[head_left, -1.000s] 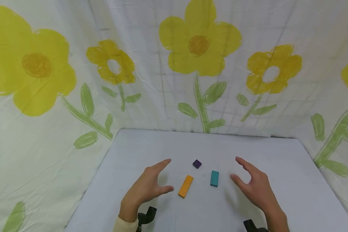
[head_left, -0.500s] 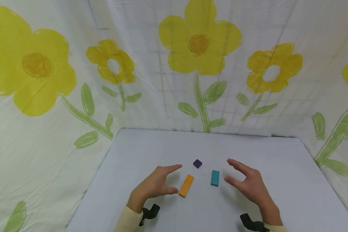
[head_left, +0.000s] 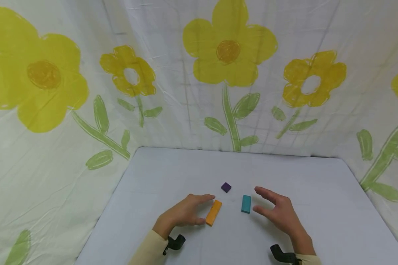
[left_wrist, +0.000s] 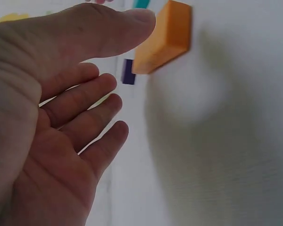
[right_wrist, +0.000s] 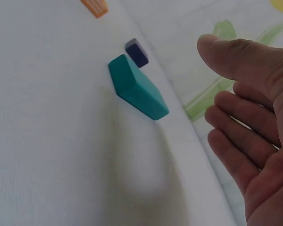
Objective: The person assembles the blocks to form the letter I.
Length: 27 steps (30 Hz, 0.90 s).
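An orange block lies slantwise on the white table, and my left hand is just left of it, thumb and forefinger spread around its near side. In the left wrist view the thumb overlaps the orange block; whether they touch I cannot tell. To the right lies a teal block, with my right hand beside it, fingers apart and holding nothing. The right wrist view has a gap between that hand and the teal block. A small purple block sits farther back, between the two.
The white table ends at a back edge against a white curtain printed with yellow flowers. Black camera mounts are strapped on both wrists.
My left hand has moved right, up to the orange block. My right hand has moved left, closer to the teal block. The blocks have stayed in place.
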{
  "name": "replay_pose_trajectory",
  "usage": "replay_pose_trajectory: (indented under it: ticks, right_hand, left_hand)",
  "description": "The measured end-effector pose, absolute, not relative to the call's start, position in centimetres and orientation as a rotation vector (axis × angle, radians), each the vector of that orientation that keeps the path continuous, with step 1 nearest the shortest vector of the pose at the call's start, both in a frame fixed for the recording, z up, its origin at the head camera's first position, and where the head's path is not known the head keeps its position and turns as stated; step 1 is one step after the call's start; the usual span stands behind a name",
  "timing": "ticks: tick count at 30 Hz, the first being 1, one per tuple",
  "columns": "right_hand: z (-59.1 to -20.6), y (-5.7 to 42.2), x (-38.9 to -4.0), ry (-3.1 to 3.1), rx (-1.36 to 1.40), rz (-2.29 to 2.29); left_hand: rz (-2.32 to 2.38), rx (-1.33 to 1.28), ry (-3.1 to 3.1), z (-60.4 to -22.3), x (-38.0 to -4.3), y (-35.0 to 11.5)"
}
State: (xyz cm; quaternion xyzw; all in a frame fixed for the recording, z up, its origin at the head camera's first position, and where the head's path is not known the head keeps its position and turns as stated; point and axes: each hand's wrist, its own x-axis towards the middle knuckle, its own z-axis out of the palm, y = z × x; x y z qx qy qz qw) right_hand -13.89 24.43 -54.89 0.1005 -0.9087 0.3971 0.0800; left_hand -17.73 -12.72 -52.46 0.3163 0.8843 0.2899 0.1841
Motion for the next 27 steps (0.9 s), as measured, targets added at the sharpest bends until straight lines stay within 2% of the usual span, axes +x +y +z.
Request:
replay_pose_trajectory:
  ticks: [9,27]
  right_hand:
    - [-56.1,24.0,-14.2,-2.729,0.33,1.283]
    - [-56.9,23.3,-14.8,-2.821,0.327,1.243]
  left_hand:
    - [0.806,0.968,2.446,-53.9,-18.3,-12.0]
    - [0.792,1.077,2.401,-54.2,-19.0,-11.5]
